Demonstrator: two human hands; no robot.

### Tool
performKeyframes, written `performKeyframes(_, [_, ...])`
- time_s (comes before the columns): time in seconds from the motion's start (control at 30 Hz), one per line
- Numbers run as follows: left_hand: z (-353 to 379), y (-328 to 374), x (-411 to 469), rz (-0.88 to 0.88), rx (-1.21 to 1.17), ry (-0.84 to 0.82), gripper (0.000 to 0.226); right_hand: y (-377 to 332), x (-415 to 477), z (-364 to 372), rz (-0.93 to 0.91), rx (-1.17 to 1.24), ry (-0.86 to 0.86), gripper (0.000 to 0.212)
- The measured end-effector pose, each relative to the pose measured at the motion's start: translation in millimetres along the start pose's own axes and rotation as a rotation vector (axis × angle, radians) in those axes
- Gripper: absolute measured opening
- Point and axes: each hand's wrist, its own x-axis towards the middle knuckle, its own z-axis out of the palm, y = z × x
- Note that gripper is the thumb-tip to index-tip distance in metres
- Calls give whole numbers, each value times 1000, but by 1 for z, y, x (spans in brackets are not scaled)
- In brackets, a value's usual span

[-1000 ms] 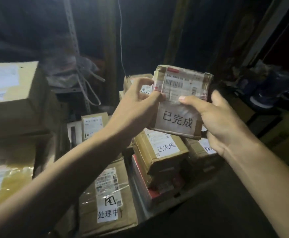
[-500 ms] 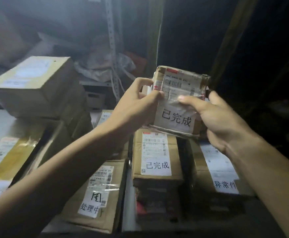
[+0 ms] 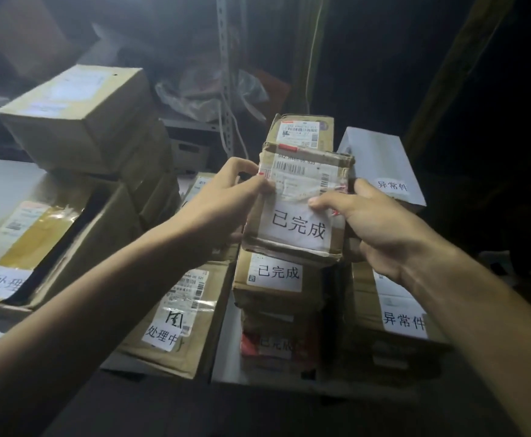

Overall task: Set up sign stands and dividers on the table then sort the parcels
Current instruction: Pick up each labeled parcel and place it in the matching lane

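I hold a small taped cardboard parcel (image 3: 299, 216) with a white 已完成 label in both hands, just above a stack of parcels (image 3: 277, 285) bearing the same label. My left hand (image 3: 226, 206) grips its left edge, thumb on top. My right hand (image 3: 368, 219) grips its right edge, thumb on the label. Another brown parcel (image 3: 302, 130) stands right behind the held one. A white sign stand (image 3: 381, 165) marked 异常件 stands at the right, with a parcel (image 3: 396, 307) of that label in front of it.
A flat parcel (image 3: 176, 313) labelled 处理中 lies left of the stack. Big boxes (image 3: 78, 115) are piled at the far left, above a box (image 3: 37, 241) with a partly seen label. A metal shelf post (image 3: 226, 74) and plastic bags stand behind. The right side is dark.
The view has dropped and swung left. The held parcel has come down and now sits just above the 已完成 stack; both hands keep their grip.
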Motion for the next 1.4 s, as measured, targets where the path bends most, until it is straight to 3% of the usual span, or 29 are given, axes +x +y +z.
performKeyframes(0.13, [3, -8, -5, -29, 0, -34, 23, 9, -1, 1, 42, -36, -34, 15])
performKeyframes(0.23, [2, -14, 1, -36, -4, -23, 19, 14, 8, 4, 88, -44, -56, 12])
performKeyframes(0.33, [-1, -19, 9, -72, -5, -17, 9, 12, 19, 6, 134, -74, -48, 27])
performKeyframes(0.7, [-7, -26, 20, -69, 182, 5, 28, 19, 34, 2, 97, -165, -61, 52])
performKeyframes(0.9, [-4, -14, 24, 55, 302, 22, 48, 19, 29, -3, -96, -226, 139, 55])
performKeyframes(1.03, [-4, -2, 22, 177, 394, -15, 57, 0, 19, -3, -299, -350, 179, 36])
performKeyframes(1.13, [-11, 5, 8, 266, 393, -25, 53, -13, 13, 9, -443, -409, 105, 29])
performKeyframes(1.27, [-38, 6, -24, 326, 321, 109, 41, -31, 9, 44, -575, -429, -96, 15])
performKeyframes(1.4, [-90, -8, -62, 290, 226, 276, 51, -45, 8, 103, -644, -410, -315, 23])
